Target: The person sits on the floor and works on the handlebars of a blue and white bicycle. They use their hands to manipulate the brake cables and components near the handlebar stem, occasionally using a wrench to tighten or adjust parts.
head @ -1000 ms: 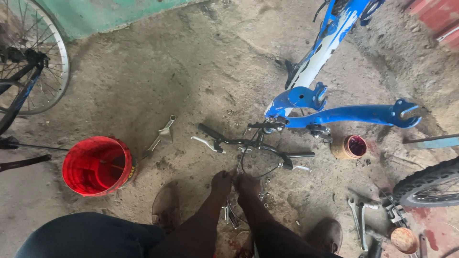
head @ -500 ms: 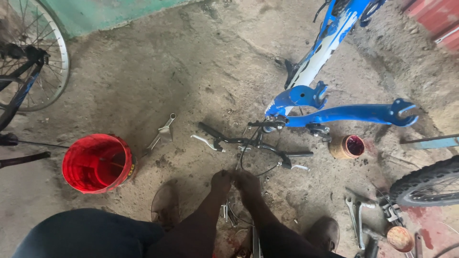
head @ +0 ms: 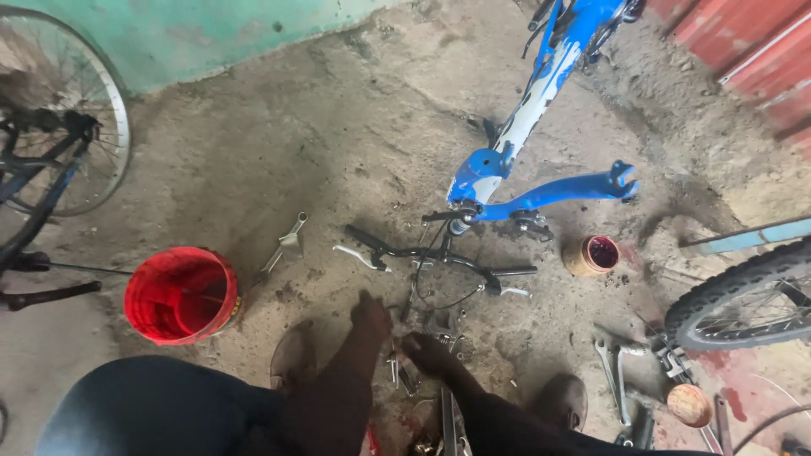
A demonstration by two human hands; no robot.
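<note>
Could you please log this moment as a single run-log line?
left hand: on floor, by small metal parts | right hand: among them | grip: unclear | handlebar: ahead | red bucket: left

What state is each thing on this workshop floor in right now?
Blue bicycle frame: stripped, lying on the ground.
Black handlebar: lying detached on the floor.
Red plastic bucket: upright, open.
Small round tin: open, red inside.
Left hand: reaching to small metal parts.
Right hand: beside them.

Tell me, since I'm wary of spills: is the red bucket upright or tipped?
Upright. The red bucket stands on the concrete floor, its round mouth facing up. Whether it holds anything, cannot tell.
</note>
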